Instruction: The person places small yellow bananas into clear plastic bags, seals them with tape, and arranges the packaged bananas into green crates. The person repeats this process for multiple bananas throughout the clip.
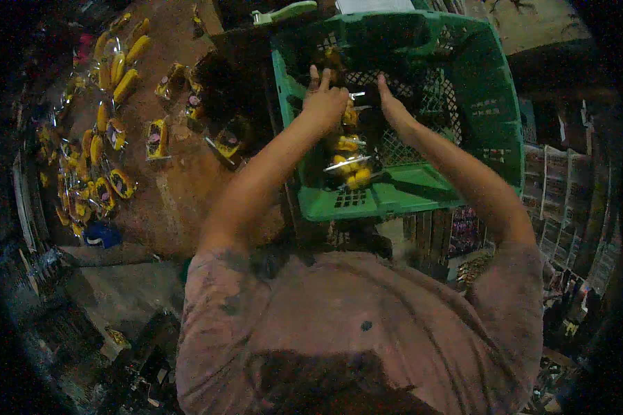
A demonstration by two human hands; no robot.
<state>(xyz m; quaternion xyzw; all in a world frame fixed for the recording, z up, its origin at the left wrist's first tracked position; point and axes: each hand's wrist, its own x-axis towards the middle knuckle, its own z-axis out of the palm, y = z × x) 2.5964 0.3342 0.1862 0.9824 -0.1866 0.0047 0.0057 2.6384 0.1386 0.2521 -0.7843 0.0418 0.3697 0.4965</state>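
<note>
Both my hands reach into a green plastic crate (pixel 401 200). My left hand (pixel 325 102) is over its left side with fingers apart, beside clear packs of yellow pieces (pixel 351 166) lined up along that side. Another yellow item (pixel 331 55) shows dimly just beyond the fingers. My right hand (pixel 393 109) is a short way to the right, with a finger stretched upward and the rest partly hidden. Between the hands lies a dark area with a shiny pack edge; whether either hand touches it is too dim to make out.
On the brown table (pixel 173 200) to the left lie many clear-wrapped yellow packs (pixel 118 69), some with a round pinkish label. A blue object (pixel 102 235) sits at the table's near edge. A pale green-handled tool (pixel 284 12) lies beyond the crate, near a white stack (pixel 374 5).
</note>
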